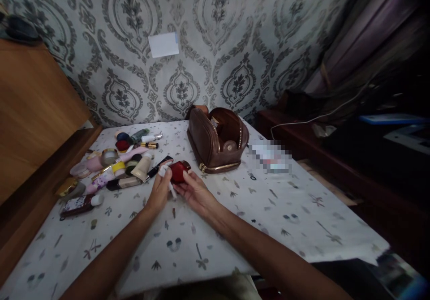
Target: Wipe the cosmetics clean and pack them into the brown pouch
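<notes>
A dark red, shiny item (178, 173) is held up between both hands over the table. My right hand (196, 192) grips its right side, thumb in front. In my left hand (160, 191) is a white cloth or tissue (172, 190), pressed near the red item's left side. Just behind and to the right stands a brown leather bag (204, 141), its zipped top open with a few small things inside. To the left lies a group of cosmetics, among them a beige tube (141, 168), a yellow-banded jar (118, 169) and a dark bottle with a white cap (79, 205).
The table (208, 250) has a white patterned cloth. A blurred-out packet (271, 156) lies right of the bag. A wooden cabinet (36, 112) borders the left side, and a patterned wall (181, 80) rises behind. Beyond the right edge are dark furniture and a white cable (302, 122).
</notes>
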`<state>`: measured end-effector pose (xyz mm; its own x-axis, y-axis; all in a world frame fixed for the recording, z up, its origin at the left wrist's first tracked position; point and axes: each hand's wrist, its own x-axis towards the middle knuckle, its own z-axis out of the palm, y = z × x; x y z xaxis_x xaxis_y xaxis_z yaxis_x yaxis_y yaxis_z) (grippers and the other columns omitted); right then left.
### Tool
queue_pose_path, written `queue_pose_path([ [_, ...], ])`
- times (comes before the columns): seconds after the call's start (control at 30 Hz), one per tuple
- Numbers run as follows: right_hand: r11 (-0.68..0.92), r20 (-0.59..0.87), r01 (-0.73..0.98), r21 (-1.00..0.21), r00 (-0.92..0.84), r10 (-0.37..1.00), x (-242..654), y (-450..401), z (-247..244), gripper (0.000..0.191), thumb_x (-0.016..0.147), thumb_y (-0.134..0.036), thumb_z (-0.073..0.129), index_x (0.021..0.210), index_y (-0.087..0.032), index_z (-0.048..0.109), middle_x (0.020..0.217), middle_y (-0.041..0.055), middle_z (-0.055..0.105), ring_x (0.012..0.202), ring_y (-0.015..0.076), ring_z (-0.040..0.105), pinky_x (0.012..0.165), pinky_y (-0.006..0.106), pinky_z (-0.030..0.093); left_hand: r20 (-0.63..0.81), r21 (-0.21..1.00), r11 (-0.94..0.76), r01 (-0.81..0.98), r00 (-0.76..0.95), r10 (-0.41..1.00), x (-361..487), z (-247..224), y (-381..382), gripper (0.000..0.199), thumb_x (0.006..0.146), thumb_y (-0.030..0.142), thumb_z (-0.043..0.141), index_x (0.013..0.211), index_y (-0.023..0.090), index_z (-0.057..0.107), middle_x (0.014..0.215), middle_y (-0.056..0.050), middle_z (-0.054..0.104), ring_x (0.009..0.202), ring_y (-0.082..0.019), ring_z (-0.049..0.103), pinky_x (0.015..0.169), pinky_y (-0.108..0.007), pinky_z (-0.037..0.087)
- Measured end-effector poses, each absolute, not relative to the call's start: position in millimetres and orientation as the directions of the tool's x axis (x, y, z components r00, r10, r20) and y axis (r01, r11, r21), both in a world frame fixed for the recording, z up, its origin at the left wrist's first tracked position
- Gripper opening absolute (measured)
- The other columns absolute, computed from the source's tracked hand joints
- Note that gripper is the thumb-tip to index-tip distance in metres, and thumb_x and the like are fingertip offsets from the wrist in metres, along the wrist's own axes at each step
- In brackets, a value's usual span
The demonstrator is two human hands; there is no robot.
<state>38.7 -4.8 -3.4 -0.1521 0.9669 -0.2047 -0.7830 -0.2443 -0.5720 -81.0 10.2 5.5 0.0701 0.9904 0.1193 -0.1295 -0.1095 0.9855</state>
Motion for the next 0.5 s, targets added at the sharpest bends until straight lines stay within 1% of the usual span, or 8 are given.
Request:
queue_pose_path([
  [0.07,-0.099,-0.112,-0.691,-0.716,-0.026,0.993,40,-3,-5,0.051,0.059,-0.033,0.088,0.099,-0.025,0.058,0.098,-0.0005,0.071,0.09,0.0162,0.066,0.083,0.031,0.051,0.125,0.979,-0.103,-0.175,0.119,0.985,-80,1,9,0.06,0.08,0.059,0.064,0.127,0.022,0.053,0.131,-0.009,0.061,0.127,-0.023,0.052,0.11,-0.036,0.039],
  [0.13,0.044,0.008,-0.516,-0.856,0.071,0.997,42,-1,-4,0.055,0.06,-0.031,0.087,0.107,-0.026,0.059,0.099,-0.0004,0.07,0.093,0.0175,0.064,0.088,0.032,0.048,0.095,0.973,-0.057,-0.222,0.164,0.982,-79,1,8,0.062,0.077,0.053,0.07,0.127,0.023,0.051,0.131,-0.009,0.061,0.126,-0.023,0.053,0.107,-0.037,0.041],
  [0.2,0.15,0.119,-0.309,-0.939,0.118,0.986,47,-1,-2,0.054,0.063,-0.03,0.084,0.111,-0.026,0.06,0.103,0.0009,0.068,0.097,0.0193,0.061,0.092,0.034,0.045,0.048,0.957,0.016,-0.289,0.213,0.976,-77,6,7,0.06,0.076,0.049,0.073,0.125,0.022,0.053,0.126,-0.009,0.064,0.122,-0.023,0.057,0.102,-0.037,0.046],
  [0.27,0.219,0.2,-0.136,-0.966,0.139,0.97,52,-2,2,0.054,0.063,-0.03,0.084,0.112,-0.026,0.062,0.109,0.0025,0.066,0.103,0.0219,0.058,0.096,0.037,0.042,0.004,0.929,0.094,-0.358,0.265,0.964,-76,12,7,0.055,0.074,0.046,0.074,0.12,0.02,0.056,0.119,-0.009,0.067,0.113,-0.024,0.062,0.095,-0.036,0.051],
  [0.33,0.249,0.242,-0.048,-0.967,0.123,0.963,55,-3,6,0.057,0.062,-0.031,0.084,0.115,-0.026,0.062,0.113,0.0034,0.065,0.108,0.024,0.056,0.099,0.038,0.039,-0.041,0.895,0.167,-0.413,0.296,0.954,-76,16,9,0.05,0.073,0.043,0.076,0.114,0.019,0.06,0.112,-0.009,0.071,0.1,-0.023,0.068,0.085,-0.035,0.056],
  [0.43,0.244,0.241,-0.069,-0.967,0.058,0.969,57,-4,12,0.058,0.065,-0.035,0.082,0.118,-0.026,0.06,0.115,0.0034,0.064,0.109,0.0241,0.055,0.099,0.039,0.039,-0.117,0.858,0.222,-0.464,0.245,0.962,-81,16,13,0.041,0.072,0.042,0.076,0.105,0.02,0.065,0.096,-0.005,0.074,0.076,-0.019,0.069,0.066,-0.03,0.059],
  [0.5,0.234,0.232,-0.093,-0.968,0.036,0.972,57,-5,15,0.055,0.068,-0.036,0.079,0.118,-0.025,0.06,0.115,0.0035,0.064,0.108,0.0233,0.055,0.098,0.038,0.039,-0.142,0.882,0.209,-0.422,0.186,0.972,-85,13,15,0.035,0.076,0.046,0.072,0.099,0.02,0.067,0.086,-0.004,0.074,0.063,-0.017,0.067,0.053,-0.028,0.056],
])
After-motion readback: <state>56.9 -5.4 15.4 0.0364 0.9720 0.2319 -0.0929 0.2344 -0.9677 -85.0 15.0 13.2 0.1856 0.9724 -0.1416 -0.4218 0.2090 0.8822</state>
